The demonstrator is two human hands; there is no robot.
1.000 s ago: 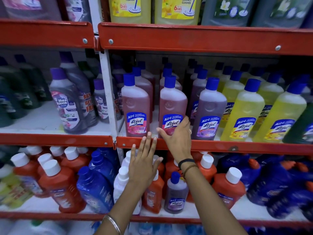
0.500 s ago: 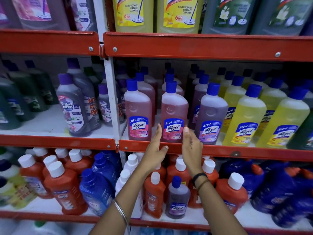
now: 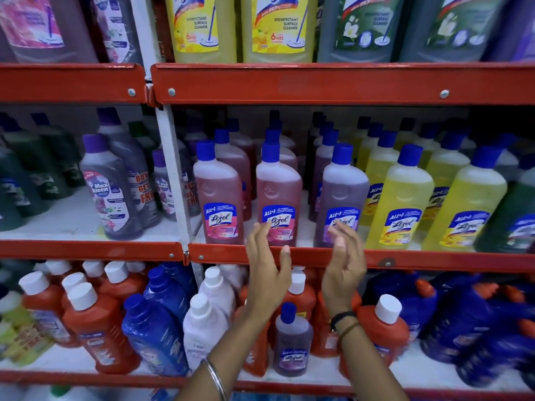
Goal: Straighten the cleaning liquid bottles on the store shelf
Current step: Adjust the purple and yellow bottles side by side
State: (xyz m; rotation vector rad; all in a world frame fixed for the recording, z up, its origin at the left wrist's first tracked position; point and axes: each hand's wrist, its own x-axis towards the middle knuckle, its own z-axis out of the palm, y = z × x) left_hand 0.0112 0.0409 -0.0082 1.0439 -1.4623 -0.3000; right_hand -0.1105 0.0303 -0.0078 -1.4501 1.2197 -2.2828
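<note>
Up front on the middle shelf (image 3: 318, 257) stood a pink bottle (image 3: 278, 198) labelled "All in 1 Lizol". Both the left hand (image 3: 267, 273) and right hand (image 3: 343, 270) hovered before it, fingers spread, holding nothing.

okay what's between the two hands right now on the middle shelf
In the head view, the left hand and right hand flank the red shelf edge and a gap between the pink Lizol bottle and purple one.
</note>
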